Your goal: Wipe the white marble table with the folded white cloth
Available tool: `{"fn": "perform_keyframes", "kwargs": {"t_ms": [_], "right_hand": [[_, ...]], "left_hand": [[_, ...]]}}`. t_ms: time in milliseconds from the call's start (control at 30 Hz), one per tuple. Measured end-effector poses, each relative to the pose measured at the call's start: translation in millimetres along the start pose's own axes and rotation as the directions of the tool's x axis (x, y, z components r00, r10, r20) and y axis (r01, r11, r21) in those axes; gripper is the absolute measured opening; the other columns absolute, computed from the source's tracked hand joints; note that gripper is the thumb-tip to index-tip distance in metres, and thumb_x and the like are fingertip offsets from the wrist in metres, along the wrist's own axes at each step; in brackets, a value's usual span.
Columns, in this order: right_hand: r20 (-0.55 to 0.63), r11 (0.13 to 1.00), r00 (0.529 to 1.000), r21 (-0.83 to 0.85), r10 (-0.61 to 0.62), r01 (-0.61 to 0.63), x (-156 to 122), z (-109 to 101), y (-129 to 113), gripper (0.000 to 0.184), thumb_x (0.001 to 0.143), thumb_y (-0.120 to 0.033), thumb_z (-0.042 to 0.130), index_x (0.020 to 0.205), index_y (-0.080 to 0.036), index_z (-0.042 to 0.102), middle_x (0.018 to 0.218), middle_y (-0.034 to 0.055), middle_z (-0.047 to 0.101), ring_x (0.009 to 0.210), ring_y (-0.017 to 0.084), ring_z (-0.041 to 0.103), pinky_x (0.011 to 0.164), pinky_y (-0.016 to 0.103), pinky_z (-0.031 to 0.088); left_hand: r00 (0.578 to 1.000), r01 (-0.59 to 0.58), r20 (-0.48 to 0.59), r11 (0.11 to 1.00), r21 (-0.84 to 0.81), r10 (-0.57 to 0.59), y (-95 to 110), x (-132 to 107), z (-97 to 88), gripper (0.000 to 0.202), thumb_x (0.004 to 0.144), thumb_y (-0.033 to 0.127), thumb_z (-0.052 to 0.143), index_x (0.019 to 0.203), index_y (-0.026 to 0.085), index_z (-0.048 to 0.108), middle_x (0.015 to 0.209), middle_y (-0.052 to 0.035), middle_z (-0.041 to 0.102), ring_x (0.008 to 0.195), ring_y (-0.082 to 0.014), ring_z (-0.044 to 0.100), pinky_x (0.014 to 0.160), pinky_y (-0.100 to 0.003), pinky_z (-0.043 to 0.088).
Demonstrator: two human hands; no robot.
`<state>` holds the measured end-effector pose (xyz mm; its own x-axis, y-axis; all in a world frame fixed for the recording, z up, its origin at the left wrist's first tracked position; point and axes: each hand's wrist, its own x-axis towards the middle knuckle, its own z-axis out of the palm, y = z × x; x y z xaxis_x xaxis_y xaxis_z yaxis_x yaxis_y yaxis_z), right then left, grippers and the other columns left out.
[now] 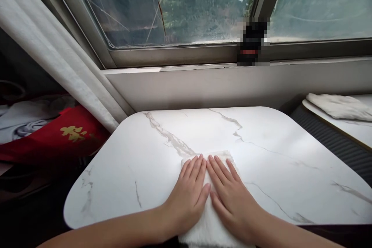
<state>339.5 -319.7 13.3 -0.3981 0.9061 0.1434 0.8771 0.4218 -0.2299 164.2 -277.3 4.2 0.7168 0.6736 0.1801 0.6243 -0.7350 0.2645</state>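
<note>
A folded white cloth [210, 226] lies on the near middle of a white marble-patterned table [261, 151]. My left hand [188, 193] rests flat on the cloth's left half, fingers stretched out and close together. My right hand [229, 193] lies flat on its right half, fingers also extended. The two hands sit side by side, thumbs nearly touching, and cover most of the cloth. Only its far edge and its near end show.
A window [180, 7] and its sill run along the far side. A white curtain [58, 54] hangs at the left above a red bag [64, 135] with gold lettering. At the right, another white cloth [337, 106] lies on a second tabletop.
</note>
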Motion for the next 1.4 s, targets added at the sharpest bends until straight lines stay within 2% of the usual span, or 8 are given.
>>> {"fn": "perform_keyframes", "kwargs": {"t_ms": [300, 500, 633, 767, 1000, 1133, 1267, 1400], "right_hand": [[0.007, 0.996, 0.996, -0.017, 0.086, -0.086, 156.1, -1.4, 100.7, 0.057, 0.095, -0.035, 0.022, 0.146, -0.008, 0.025, 0.152, 0.0078, 0.024, 0.140, 0.019, 0.017, 0.115, 0.041, 0.007], [-0.048, 0.975, 0.979, -0.093, 0.197, -0.201, 193.9, -2.4, 153.8, 0.056, 0.093, -0.028, 0.024, 0.145, -0.008, 0.026, 0.151, 0.0083, 0.025, 0.140, 0.019, 0.019, 0.113, 0.040, 0.012], [-0.054, 0.976, 0.982, -0.108, 0.183, -0.188, 181.2, -3.2, 159.8, 0.057, 0.093, -0.029, 0.023, 0.146, -0.008, 0.025, 0.152, 0.0086, 0.024, 0.140, 0.019, 0.017, 0.113, 0.041, 0.011], [-0.057, 0.978, 0.987, -0.137, 0.151, -0.157, 140.2, -8.0, 153.2, 0.056, 0.094, -0.029, 0.022, 0.145, -0.005, 0.027, 0.151, 0.0117, 0.025, 0.140, 0.022, 0.018, 0.114, 0.044, 0.011], [-0.095, 0.986, 0.994, -0.155, 0.051, -0.066, -8.0, -22.9, 111.7, 0.056, 0.097, -0.032, 0.023, 0.149, -0.013, 0.013, 0.152, 0.0090, 0.020, 0.141, 0.020, 0.012, 0.115, 0.047, 0.014], [-0.127, 0.977, 0.987, -0.176, 0.095, -0.117, -68.7, -27.0, 90.4, 0.061, 0.097, -0.030, 0.028, 0.149, -0.020, -0.002, 0.153, 0.0065, 0.017, 0.140, 0.021, 0.014, 0.114, 0.048, 0.018], [-0.087, 0.963, 0.977, -0.168, 0.197, -0.209, -65.3, -27.1, 105.4, 0.055, 0.098, -0.033, 0.023, 0.149, -0.022, 0.008, 0.152, 0.0052, 0.022, 0.140, 0.020, 0.017, 0.113, 0.048, 0.021], [-0.088, 0.946, 0.959, -0.160, 0.270, -0.281, -8.9, -28.7, 152.6, 0.054, 0.096, -0.034, 0.019, 0.147, -0.016, 0.024, 0.151, 0.0071, 0.026, 0.140, 0.020, 0.018, 0.113, 0.047, 0.018]], "left_hand": [[0.970, 0.233, -0.105, 0.961, 0.150, -0.219, -83.5, 152.5, 10.0, 0.052, 0.095, 0.024, 0.024, 0.140, 0.001, 0.033, 0.148, -0.0157, 0.031, 0.138, -0.0242, 0.025, 0.114, -0.042, 0.015], [0.972, 0.235, -0.078, 0.948, 0.216, -0.224, -101.8, 225.8, 12.9, 0.052, 0.095, 0.023, 0.022, 0.142, 0.003, 0.032, 0.148, -0.0122, 0.031, 0.138, -0.0215, 0.025, 0.115, -0.039, 0.013], [0.979, 0.201, -0.072, 0.945, 0.257, -0.189, -93.8, 230.8, 16.4, 0.052, 0.095, 0.024, 0.022, 0.142, 0.003, 0.032, 0.148, -0.0120, 0.031, 0.138, -0.0208, 0.025, 0.114, -0.039, 0.014], [0.985, 0.174, -0.064, 0.949, 0.263, -0.162, -60.6, 210.3, 23.5, 0.052, 0.094, 0.024, 0.022, 0.141, 0.003, 0.031, 0.149, -0.0138, 0.029, 0.138, -0.0218, 0.023, 0.114, -0.039, 0.014], [0.998, 0.000, 0.067, 0.998, 0.061, -0.004, 44.5, 123.5, 28.4, 0.058, 0.096, 0.031, 0.022, 0.144, -0.001, 0.021, 0.152, -0.0177, 0.012, 0.141, -0.0259, 0.004, 0.115, -0.045, 0.006], [0.966, -0.073, 0.233, 0.983, -0.171, 0.113, 79.8, 97.3, 23.3, 0.057, 0.097, 0.031, 0.020, 0.146, 0.003, 0.014, 0.154, -0.0124, 0.004, 0.141, -0.0205, -0.002, 0.116, -0.041, 0.008], [0.974, -0.026, 0.218, 0.982, -0.189, 0.068, 84.1, 120.8, 31.8, 0.057, 0.097, 0.033, 0.017, 0.146, 0.003, 0.015, 0.154, -0.0115, 0.010, 0.141, -0.0191, 0.002, 0.116, -0.041, 0.007], [0.998, -0.009, 0.058, 0.999, -0.040, 0.011, 59.9, 179.1, 48.0, 0.054, 0.097, 0.027, 0.017, 0.143, 0.002, 0.025, 0.152, -0.0120, 0.022, 0.141, -0.0184, 0.013, 0.116, -0.039, 0.007]]}}
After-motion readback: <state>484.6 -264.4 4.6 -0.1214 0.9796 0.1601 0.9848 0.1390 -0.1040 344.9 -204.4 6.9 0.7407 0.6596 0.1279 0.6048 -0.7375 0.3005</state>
